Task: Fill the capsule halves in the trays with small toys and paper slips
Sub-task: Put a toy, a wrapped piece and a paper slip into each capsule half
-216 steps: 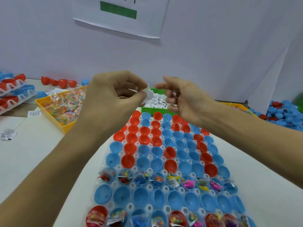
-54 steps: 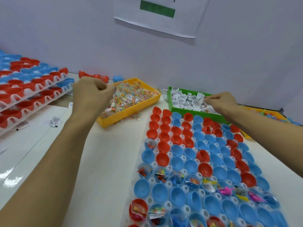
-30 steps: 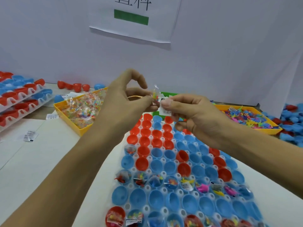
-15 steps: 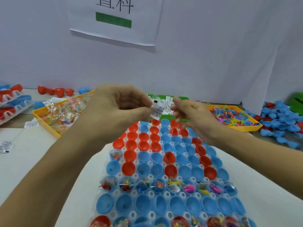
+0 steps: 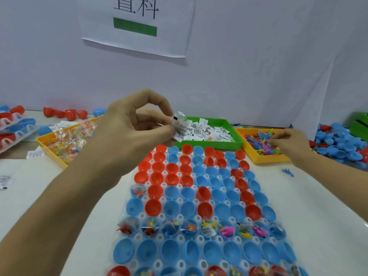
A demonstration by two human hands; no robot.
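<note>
Left hand [image 5: 137, 124] is raised above the far end of the capsule tray [image 5: 199, 212], its grip pinching a paper slip [image 5: 180, 130] and a clear toy packet [image 5: 180, 117] together. Right hand [image 5: 286, 141] reaches into the yellow toy bin [image 5: 264, 159], fingertips closing on a small toy; whether it is secured cannot be told. Risks: the two-item pinch is shallow, so slip or packet may drop into a wrong cup or onto the tabletop [image 5: 308, 196]; loose capsule halves may tip when loaded
</note>
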